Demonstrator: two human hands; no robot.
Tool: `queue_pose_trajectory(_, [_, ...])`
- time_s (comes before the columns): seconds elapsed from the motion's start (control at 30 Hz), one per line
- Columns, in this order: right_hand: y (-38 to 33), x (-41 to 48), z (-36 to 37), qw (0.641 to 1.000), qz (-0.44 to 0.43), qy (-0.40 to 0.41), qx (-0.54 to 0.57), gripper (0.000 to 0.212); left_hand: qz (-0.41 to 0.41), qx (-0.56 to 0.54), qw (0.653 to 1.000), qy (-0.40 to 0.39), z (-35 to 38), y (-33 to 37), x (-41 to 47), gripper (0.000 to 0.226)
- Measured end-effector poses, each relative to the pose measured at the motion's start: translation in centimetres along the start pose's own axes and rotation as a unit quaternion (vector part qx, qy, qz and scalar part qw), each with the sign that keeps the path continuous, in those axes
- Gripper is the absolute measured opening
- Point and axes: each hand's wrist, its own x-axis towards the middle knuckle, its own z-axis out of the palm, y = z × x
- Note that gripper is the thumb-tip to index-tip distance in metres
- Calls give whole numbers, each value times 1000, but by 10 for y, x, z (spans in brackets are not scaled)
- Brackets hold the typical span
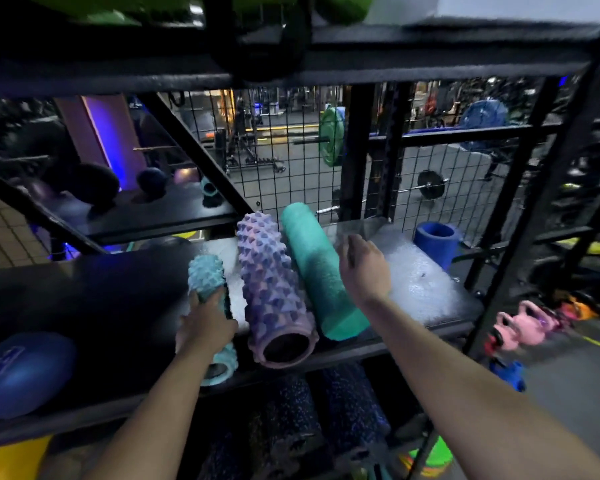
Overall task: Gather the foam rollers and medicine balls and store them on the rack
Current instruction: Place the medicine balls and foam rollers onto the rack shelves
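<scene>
Left hand (205,327) grasps short teal knobbed roller (207,278), overhanging shelf (423,285) front edge, aimed lengthwise to slide in beside purple spiked roller (274,289); 3 rollers parallel, saves room. Right hand (364,268) relaxed, empty, just beside smooth teal roller (312,268), likely guarding row

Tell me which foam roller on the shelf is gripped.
The short teal knobbly foam roller, leftmost: the left hand grips it. The purple spiked roller and the smooth teal roller are not held.

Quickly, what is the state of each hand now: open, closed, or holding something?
Left hand: closed, grips the small teal knobbed roller.
Right hand: open, holds nothing, beside the smooth teal roller.
</scene>
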Motion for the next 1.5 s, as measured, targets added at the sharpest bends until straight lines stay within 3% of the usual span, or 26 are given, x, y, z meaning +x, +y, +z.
queue_pose_trajectory(0.1, [-13,-1,-35,996,10,-74,45,27,1,-58,998,33,-10,-19,-3,89])
queue_pose_trajectory(0.17, [-19,-1,-53,985,48,-148,76,28,7,-93,991,95,-26,-17,-7,89])
queue_pose_trajectory(0.23, [-28,-4,-63,958,88,-240,128,45,14,-174,973,153,-43,2,-8,81])
queue_pose_trajectory(0.3, [-40,-9,-72,918,139,-309,207,73,48,-276,946,164,-59,30,-12,82])
queue_pose_trajectory(0.37, [-57,-15,-80,873,183,-362,271,83,78,-415,897,128,-64,63,-22,84])
queue_pose_trajectory(0.47, [-76,-28,-78,797,237,-400,385,68,117,-533,838,28,-47,118,-54,65])
queue_pose_trajectory(0.57, [-69,-31,-72,716,293,-338,536,72,129,-581,798,-90,-32,155,-68,51])
queue_pose_trajectory(0.6, [-61,-29,-75,717,303,-310,546,71,128,-580,792,-139,-30,158,-65,52])
queue_pose_trajectory(0.63, [-52,-24,-81,741,302,-287,527,72,133,-533,820,-160,-29,154,-57,54])
queue_pose_trajectory(0.7, [-34,-12,-100,812,273,-257,447,81,185,-256,945,-87,-23,135,-38,68])
queue_pose_trajectory(0.73, [-25,-4,-108,840,254,-246,411,83,195,-93,975,-42,-14,121,-29,79])
queue_pose_trajectory(0.8, [-7,17,-117,876,237,-227,353,92,172,75,979,-83,3,98,-21,87])
queue_pose_trajectory(0.87, [14,38,-115,904,245,-228,266,98,133,30,980,-147,20,87,-20,82])
queue_pose_trajectory(1.03, [58,36,-82,926,215,-310,30,86,128,31,986,-106,38,103,-18,74])
queue_pose_trajectory(1.17, [94,17,-52,916,241,-321,-22,93,130,55,987,-77,49,106,-13,72])
queue_pose_trajectory(1.33, [118,-1,-34,921,194,-329,-81,103,125,64,988,-68,50,110,-11,62])
queue_pose_trajectory(1.43, [116,-2,-33,917,164,-337,-140,86,120,57,989,-64,48,110,-12,58])
queue_pose_trajectory(1.5, [107,1,-39,920,85,-312,-222,71,122,52,989,-64,47,110,-13,58])
